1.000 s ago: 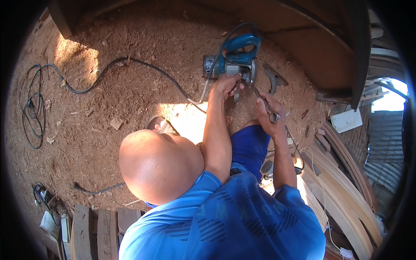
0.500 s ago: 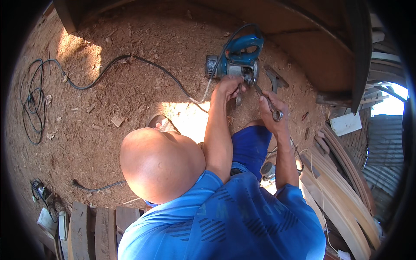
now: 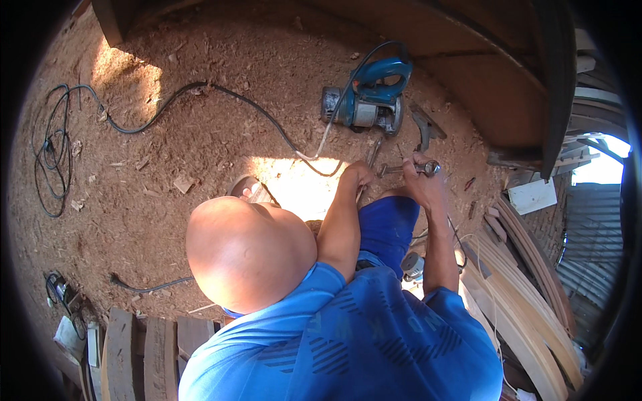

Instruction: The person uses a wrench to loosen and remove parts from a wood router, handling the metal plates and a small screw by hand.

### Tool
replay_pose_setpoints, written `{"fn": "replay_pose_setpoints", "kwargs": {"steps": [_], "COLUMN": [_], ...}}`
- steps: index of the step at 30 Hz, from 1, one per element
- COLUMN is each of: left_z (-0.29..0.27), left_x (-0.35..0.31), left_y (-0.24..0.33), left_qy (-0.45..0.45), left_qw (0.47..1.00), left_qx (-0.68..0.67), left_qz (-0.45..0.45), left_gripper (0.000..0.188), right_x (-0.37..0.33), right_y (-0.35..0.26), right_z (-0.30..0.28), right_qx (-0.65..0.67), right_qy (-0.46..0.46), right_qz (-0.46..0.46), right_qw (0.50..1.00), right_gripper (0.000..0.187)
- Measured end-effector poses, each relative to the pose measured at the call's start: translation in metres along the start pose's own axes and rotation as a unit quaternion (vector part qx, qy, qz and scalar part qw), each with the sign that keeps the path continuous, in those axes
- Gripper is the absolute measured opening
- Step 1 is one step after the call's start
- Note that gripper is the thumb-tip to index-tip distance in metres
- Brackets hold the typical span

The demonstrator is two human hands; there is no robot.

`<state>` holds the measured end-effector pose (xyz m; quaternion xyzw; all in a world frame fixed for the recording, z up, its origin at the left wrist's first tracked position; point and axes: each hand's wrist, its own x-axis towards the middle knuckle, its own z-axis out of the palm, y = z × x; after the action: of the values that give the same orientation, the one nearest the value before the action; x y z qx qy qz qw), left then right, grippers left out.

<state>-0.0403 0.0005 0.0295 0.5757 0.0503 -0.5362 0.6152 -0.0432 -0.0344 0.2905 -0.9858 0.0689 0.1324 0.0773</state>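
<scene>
A blue corded power tool [image 3: 366, 110] with a loop handle, a grey metal body and a round guard lies on the ground ahead of me. My left hand [image 3: 358, 175] is apart from it, on the near side, fingers closed. A narrow metal tool [image 3: 374, 152] sticks out from these fingers toward the power tool; its kind is unclear. My right hand [image 3: 426, 187] grips a wrench [image 3: 430, 168], its ring end showing at the fingers and its other end pointing at my left hand. A forked grey metal piece [image 3: 424, 127] rests right of the power tool.
A black cord [image 3: 234, 98] runs left across the chip-strewn ground [image 3: 134, 194] to a loose coil [image 3: 50, 147]. Overhead at the far right hangs a dark wooden structure [image 3: 481, 87]. Long boards [image 3: 521, 301] lie at the right, and planks [image 3: 160, 347] at the lower left.
My left hand has pulled back from the power tool toward me. The wrench in my right hand has come away from the power tool and turned to lie nearly crosswise.
</scene>
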Motion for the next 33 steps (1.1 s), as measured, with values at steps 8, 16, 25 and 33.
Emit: {"fn": "replay_pose_setpoints", "kwargs": {"steps": [8, 16, 25, 33], "left_z": [-0.01, -0.006, -0.032, -0.042], "left_x": [-0.043, -0.072, -0.086, -0.064], "left_y": [0.016, 0.039, 0.131, 0.14], "left_qy": [0.156, 0.265, 0.295, 0.239], "left_qw": [0.987, 0.962, 0.931, 0.928], "left_qx": [-0.026, 0.005, 0.124, 0.274], "left_qz": [-0.034, -0.065, 0.174, 0.077], "left_gripper": [0.031, 0.061, 0.05, 0.067], "right_x": [0.069, 0.174, 0.206, 0.207], "right_y": [0.146, 0.082, 0.089, 0.08], "right_z": [0.086, 0.061, 0.093, 0.085], "right_qx": [0.126, 0.285, 0.258, 0.254], "right_qy": [-0.207, -0.037, -0.048, -0.111], "right_qz": [0.368, 0.209, 0.27, 0.214], "right_qw": [0.898, 0.935, 0.926, 0.937], "right_gripper": [0.046, 0.028, 0.025, 0.024]}}
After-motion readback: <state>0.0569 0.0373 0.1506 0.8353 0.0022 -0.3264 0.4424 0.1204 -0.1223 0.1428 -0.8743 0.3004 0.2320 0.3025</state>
